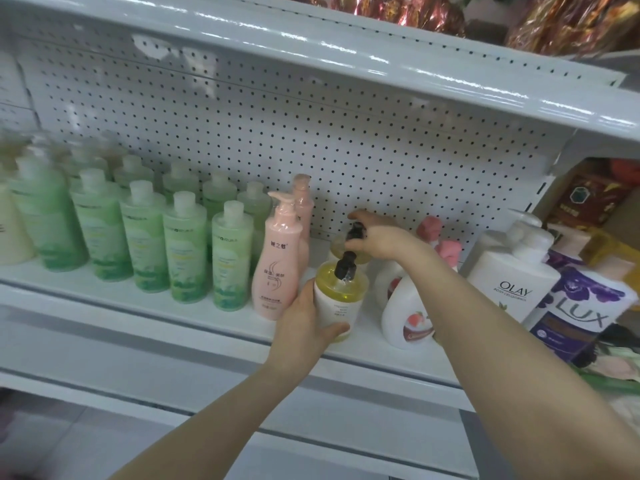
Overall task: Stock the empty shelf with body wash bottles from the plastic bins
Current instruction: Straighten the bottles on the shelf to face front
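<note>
My left hand grips the body of a yellow body wash bottle with a black pump, standing at the front of the white shelf. Behind it stands a second yellow bottle; my right hand holds its black pump top from above. Two pink pump bottles stand just left of them. A white bottle with a strawberry label stands to the right, partly hidden by my right forearm.
Rows of green bottles fill the shelf's left part. White Olay and purple Lux bottles lie at the right, off the shelf's end. A pegboard back wall and an upper shelf bound the space.
</note>
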Available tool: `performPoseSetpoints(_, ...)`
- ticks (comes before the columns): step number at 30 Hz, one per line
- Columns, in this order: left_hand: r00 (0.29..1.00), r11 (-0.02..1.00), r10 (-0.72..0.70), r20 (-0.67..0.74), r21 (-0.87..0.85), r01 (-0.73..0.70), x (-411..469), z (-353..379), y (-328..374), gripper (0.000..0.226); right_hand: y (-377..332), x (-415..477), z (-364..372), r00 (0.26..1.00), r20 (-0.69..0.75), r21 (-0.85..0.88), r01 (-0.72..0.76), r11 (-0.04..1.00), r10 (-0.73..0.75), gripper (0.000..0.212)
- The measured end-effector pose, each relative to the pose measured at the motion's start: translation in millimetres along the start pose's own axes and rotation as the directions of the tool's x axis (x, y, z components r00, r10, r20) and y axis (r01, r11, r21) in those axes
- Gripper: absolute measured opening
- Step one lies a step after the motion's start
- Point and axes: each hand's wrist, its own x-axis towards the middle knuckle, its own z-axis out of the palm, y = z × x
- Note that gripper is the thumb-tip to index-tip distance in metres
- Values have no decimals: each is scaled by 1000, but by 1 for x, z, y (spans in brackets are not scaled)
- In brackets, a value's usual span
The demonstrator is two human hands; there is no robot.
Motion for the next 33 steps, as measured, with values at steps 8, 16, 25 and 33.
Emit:
performPoseSetpoints(8,1000,999,8,-11,31,-8,-1,1,0,73,-7,3,6,996,7,7,-88,996,88,67)
performPoseSetpoints(16,1000,992,7,-4,128,-6,-4,-2,3,74,-2,-1,11,996,-34,92,-73,993,77,64)
performPoseSetpoints(25,977,927,209,-49,328,-182,-30,-64,-27,49,-18,-85,10,965,-259,198,93,976,-40,43)
performPoseSetpoints(33,956,897,292,-26,356,-264,-33,-76,-51,67,-14,-98,58,987,-162,196,26,980,7,99)
